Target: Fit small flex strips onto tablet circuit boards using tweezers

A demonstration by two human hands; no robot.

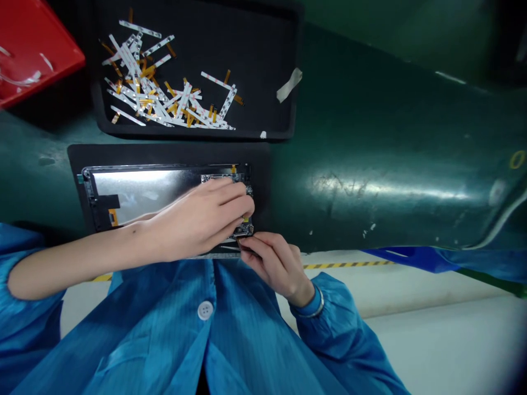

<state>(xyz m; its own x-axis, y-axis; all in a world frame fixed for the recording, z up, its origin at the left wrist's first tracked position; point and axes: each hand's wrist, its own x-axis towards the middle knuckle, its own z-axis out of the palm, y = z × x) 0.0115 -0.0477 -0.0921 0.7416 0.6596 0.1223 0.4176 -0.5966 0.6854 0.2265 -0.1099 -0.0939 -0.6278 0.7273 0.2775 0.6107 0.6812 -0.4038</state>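
A tablet-like screen assembly (135, 184) with a silvery back panel and a black frame lies in front of me. At its right end sits a circuit board (249, 191), partly covered by my hands. My left hand (209, 214) reaches across the panel with its fingers curled together over the board; its fingertips are hidden. Down at the board's lower right corner, my right hand (275, 263) has thumb and fingers pinched at the edge. Whatever is in that pinch is too small and covered to name.
A black tray (259, 118) beyond the screen holds a heap of white strips with orange flex tails (164, 101). The assembly rests on a black mat (263, 164) on the green table (391, 164). A red bin (37, 49) stands at the far left.
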